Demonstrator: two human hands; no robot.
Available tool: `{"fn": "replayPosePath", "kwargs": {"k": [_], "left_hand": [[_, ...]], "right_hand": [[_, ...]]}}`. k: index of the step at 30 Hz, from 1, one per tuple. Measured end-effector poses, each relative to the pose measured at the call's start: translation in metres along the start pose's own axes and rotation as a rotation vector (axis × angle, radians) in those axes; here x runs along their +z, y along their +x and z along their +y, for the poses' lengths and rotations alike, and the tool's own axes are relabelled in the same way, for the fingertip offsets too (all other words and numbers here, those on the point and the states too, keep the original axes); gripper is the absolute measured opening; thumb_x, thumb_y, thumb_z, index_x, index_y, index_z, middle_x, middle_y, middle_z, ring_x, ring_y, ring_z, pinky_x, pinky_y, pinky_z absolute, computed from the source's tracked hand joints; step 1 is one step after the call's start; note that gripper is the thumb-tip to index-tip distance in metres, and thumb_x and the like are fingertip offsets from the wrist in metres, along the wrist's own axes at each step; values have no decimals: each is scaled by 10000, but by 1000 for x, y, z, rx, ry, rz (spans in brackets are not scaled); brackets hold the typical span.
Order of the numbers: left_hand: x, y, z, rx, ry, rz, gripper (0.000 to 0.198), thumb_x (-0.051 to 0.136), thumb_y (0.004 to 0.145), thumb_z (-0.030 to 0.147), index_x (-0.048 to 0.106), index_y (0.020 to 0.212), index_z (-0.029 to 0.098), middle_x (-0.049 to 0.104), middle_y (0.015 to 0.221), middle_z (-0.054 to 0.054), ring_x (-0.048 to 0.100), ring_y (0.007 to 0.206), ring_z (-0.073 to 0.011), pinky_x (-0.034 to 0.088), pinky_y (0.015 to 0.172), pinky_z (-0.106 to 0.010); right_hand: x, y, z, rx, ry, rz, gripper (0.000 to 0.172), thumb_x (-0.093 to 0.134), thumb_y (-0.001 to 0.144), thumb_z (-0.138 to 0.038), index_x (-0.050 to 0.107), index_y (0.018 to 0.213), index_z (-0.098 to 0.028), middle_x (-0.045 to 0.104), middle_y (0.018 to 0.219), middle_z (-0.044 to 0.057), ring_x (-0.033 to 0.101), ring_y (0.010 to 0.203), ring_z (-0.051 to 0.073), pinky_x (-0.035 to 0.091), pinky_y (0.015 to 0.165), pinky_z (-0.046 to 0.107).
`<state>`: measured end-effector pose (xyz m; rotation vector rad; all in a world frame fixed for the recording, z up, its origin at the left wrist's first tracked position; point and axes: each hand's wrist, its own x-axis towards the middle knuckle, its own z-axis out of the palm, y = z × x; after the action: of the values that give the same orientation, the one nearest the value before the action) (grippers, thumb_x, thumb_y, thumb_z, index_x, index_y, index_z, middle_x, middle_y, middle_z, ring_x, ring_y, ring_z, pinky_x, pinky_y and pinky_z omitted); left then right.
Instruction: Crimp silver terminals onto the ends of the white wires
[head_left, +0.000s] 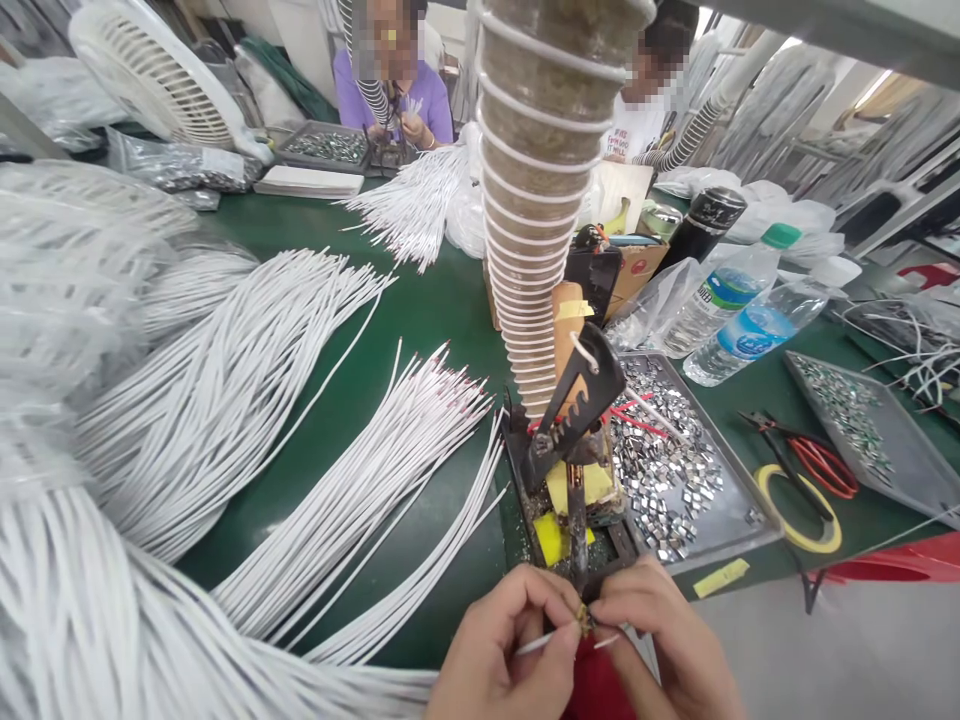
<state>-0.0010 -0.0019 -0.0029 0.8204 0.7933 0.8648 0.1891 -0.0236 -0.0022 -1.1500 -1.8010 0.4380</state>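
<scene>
My left hand (pixel 517 645) is closed, its thumb and fingertips pinching the end of a white cable (pixel 534 643). Facing it, my right hand (pixel 664 635) pinches a small metal part (pixel 586 618) at the cable's end; the fingertips partly hide it. Just above both hands, the tip of a soldering iron (pixel 576 520) points down, fixed in a black stand (pixel 574 400). Right of the stand lies a grey tray (pixel 739 535) holding many small silver metal pieces (pixel 671 480). To the left, a bundle of white cables (pixel 352 480) and a few loose white cables (pixel 442 545) rest on the green table.
A wide ribbed hose (pixel 540 190) hangs over the stand. On the right are cutting pliers (pixel 787 455), a tape roll (pixel 799 508), water bottles (pixel 754 330) and a second tray (pixel 892 400). More cable bundles (pixel 225 370) cover the left. Two people sit across the table.
</scene>
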Motion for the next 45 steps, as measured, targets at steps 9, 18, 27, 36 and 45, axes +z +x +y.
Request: {"fn": "replayPosePath", "kwargs": {"k": [9, 18, 27, 36, 45], "left_hand": [[10, 3, 16, -85, -49, 91, 210, 864, 839, 193, 671, 759, 185, 708, 880, 0, 664, 801, -141, 495, 752, -209], [14, 9, 26, -98, -29, 165, 208, 836, 813, 152, 651, 721, 175, 702, 863, 12, 650, 746, -118, 483, 717, -187], [13, 10, 30, -59, -62, 155, 194, 829, 824, 159, 653, 746, 182, 715, 885, 1, 664, 774, -133, 533, 719, -184], [14, 7, 30, 16, 49, 162, 143, 768, 808, 111, 674, 747, 198, 721, 880, -2, 671, 769, -131, 533, 704, -168], [5, 6, 10, 131, 158, 103, 161, 726, 800, 58, 685, 758, 209, 758, 869, -19, 701, 765, -136, 552, 714, -172]], "right_hand": [[-4, -6, 3, -79, -176, -2, 244, 637, 940, -46, 707, 1101, -215, 692, 881, 22, 720, 746, 133, 640, 690, 226], [3, -6, 0, -175, -358, 158, 201, 705, 891, -38, 706, 1001, -206, 811, 895, 33, 819, 758, 146, 678, 727, 212], [27, -10, -11, 29, -292, 331, 222, 700, 901, -48, 718, 982, -254, 798, 914, 31, 792, 769, 177, 671, 722, 314], [28, -5, -18, 69, -410, 308, 190, 651, 936, -68, 662, 971, -255, 753, 927, 24, 758, 818, 140, 632, 787, 267], [11, -8, -1, -11, -185, 252, 207, 598, 901, -45, 626, 961, -241, 666, 913, 26, 690, 783, 149, 597, 697, 263]]}}
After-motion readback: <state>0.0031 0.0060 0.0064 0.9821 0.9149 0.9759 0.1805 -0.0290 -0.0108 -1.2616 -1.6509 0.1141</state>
